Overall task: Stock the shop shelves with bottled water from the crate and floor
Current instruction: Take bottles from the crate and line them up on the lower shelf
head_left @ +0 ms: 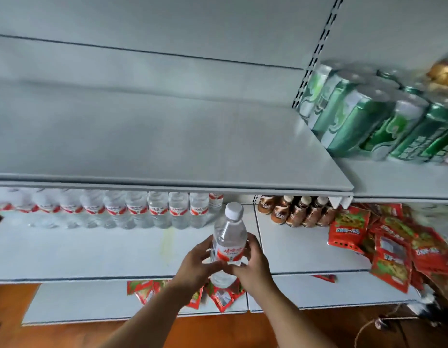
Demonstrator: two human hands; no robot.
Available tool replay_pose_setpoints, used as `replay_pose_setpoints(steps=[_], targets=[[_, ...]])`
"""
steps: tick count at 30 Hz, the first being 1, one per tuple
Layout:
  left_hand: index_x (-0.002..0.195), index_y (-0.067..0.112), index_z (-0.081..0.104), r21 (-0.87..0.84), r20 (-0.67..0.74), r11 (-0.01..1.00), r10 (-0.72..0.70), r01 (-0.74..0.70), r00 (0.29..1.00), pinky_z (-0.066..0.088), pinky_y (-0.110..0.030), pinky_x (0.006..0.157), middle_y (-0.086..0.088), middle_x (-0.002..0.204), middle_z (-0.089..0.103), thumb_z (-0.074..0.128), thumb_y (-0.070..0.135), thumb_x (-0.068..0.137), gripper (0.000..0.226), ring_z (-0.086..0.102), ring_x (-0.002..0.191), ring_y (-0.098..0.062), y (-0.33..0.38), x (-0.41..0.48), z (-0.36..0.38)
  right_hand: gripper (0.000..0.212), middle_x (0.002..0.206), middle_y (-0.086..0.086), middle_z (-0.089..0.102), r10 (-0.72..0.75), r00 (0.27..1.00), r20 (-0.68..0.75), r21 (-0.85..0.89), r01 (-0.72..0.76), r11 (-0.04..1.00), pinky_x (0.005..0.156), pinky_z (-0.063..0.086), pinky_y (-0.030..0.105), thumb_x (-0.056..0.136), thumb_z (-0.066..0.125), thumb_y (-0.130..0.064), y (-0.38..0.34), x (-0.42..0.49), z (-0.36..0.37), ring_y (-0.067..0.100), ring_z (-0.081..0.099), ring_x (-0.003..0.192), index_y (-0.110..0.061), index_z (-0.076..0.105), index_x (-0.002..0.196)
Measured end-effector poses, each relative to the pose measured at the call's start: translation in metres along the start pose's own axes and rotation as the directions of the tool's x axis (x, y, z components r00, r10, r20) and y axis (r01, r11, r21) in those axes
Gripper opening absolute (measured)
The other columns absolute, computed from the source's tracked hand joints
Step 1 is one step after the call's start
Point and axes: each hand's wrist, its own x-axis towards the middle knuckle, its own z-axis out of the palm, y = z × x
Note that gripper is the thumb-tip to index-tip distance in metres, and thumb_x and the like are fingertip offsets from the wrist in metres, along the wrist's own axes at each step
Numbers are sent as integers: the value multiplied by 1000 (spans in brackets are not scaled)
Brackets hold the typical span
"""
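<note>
bare left hand (196, 263), right hand (253, 262), forearms (152, 315)

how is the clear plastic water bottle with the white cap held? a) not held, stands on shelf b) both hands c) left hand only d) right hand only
b: the left hand and the right hand both curl round the clear plastic water bottle with the red label, one on each side.
</note>
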Motion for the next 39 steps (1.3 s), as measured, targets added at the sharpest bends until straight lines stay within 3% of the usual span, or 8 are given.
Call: replay_pose_setpoints(steps=[5,12,17,22,27,32,37,39], targets=[[125,32,55,0,-80,999,48,-48,996,45,-29,93,12,119,64,70,10,77,55,57,113,-9,-45,73,8,71,114,-11,54,-55,998,18,-2,55,998,88,41,18,68,81,-13,40,76,6,6,50,111,-34,38,120],[117,29,54,53,-171,996,79,-71,982,44,-39,101,11,118,61,75,17,76,48,54,115,-18,-114,152,0,67,113,-9,60,-146,987,-70,39,149,988,75,45,9,62,84,-8,112,161,42,10,57,109,-41,44,105],[129,24,54,249,-429,963,208,-106,879,49,-32,90,-3,109,57,71,16,80,52,62,100,-20,-138,177,10,70,120,2,58,-214,965,-150,93,229,969,79,51,17,58,83,1,141,201,62,10,58,108,-39,49,105],[117,21,65,219,-590,975,163,-37,791,40,-21,74,-4,107,70,65,20,84,33,65,98,-19,-131,190,13,73,118,1,60,-284,936,-208,54,301,952,92,51,40,57,83,-6,137,229,76,14,59,108,-48,47,104],[128,12,55,140,-595,988,136,-65,792,33,-10,81,-6,125,59,58,14,90,38,57,113,-20,-124,195,25,70,117,0,61,-267,944,-196,113,292,950,95,49,46,56,81,-6,133,248,76,15,59,107,-49,49,101],[134,19,50,137,-513,987,139,-79,847,42,-22,92,-5,127,59,56,21,90,44,55,118,-17,-124,201,26,70,113,-1,63,-237,955,-179,164,267,950,92,51,47,40,77,-34,125,256,77,17,62,103,-48,47,102],[136,14,47,74,-485,997,39,-4,874,41,-31,102,-5,133,56,56,16,89,47,51,124,-20,-106,177,24,88,135,6,50,-217,970,-107,-59,212,975,102,42,44,63,82,-15,108,237,60,24,50,122,-27,34,135],[135,12,47,85,-494,995,-9,58,869,41,-34,103,-7,133,55,56,14,89,47,51,123,-21,-73,152,21,78,139,8,45,-157,980,-120,-157,137,978,106,37,39,72,77,-15,84,214,38,24,43,128,-18,35,138]])
